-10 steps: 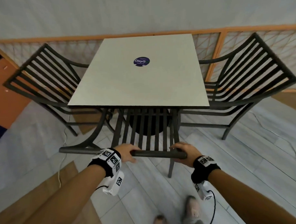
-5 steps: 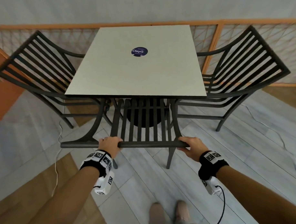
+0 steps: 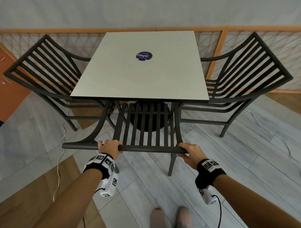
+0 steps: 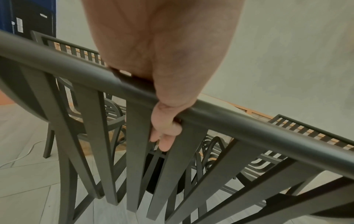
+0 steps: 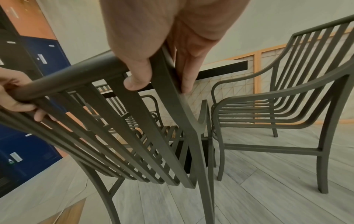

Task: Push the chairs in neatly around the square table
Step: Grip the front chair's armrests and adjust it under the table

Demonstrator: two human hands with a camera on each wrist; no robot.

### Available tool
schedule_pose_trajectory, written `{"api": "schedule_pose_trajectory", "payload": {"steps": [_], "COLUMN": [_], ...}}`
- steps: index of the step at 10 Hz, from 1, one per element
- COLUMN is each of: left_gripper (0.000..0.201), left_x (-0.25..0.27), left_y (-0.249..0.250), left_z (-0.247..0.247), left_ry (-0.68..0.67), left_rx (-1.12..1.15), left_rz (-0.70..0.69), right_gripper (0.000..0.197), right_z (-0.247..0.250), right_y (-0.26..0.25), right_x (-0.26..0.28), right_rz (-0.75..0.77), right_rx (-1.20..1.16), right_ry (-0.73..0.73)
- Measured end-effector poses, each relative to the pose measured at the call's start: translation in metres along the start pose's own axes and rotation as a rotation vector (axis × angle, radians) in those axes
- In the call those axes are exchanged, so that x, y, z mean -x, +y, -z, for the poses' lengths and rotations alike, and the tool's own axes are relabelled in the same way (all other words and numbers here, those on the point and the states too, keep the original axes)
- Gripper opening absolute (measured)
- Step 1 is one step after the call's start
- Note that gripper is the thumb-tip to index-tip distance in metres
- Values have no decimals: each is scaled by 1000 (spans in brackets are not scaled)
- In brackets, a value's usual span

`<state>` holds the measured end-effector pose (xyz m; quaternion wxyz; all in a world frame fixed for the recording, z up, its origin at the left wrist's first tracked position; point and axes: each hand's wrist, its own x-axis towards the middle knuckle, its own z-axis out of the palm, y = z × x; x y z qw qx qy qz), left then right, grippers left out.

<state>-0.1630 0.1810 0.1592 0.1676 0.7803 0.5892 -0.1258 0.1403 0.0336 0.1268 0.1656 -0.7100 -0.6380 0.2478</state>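
**Three chairs, one square surface, two hands on the near chair**

Three dark slatted metal chairs stand round one pale square surface (image 3: 139,68), which carries a single round blue sticker (image 3: 144,55) reading "ClayG". From where the person stands, one side chair (image 3: 47,73) sits at nine o'clock and another side chair (image 3: 247,73) at three o'clock, both drawn close to the surface's edges. The near chair (image 3: 143,126) is at six o'clock, its seat partly tucked beneath the surface and its back leaning toward the person.

Both hands are on that chair's top rail (image 4: 249,130). The left hand (image 3: 109,147) grips it left of centre, fingers (image 4: 164,136) curled over the bar and down between the slats. The right hand (image 3: 190,152) holds the rail's right end, thumb on one side of the corner upright and fingers (image 5: 186,72) on the other.

Two shoes (image 3: 168,217) show on the grey plank floor (image 3: 233,162), directly behind the chair. One white cable (image 3: 58,168) trails along the floor at eight o'clock.
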Motion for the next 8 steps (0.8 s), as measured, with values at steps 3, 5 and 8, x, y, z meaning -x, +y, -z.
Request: {"api": "schedule_pose_trajectory", "payload": {"steps": [3,5,8], "left_gripper": [15,12,28], "left_x": [3,6,28], "left_y": [1,6,25], "left_z": [-3,-4,2], "left_ry": [35,34,26], "left_rx": [-36,-55,129], "left_rz": [2,12,-155], "right_gripper": [7,8,20], "right_z": [7,14,68], "right_y": [-4,-6,-36], "right_x": [2,4,6], "right_rz": [4,-15,60], "right_rx": [20,32,40], "right_ry": [-73,-100,-67]}}
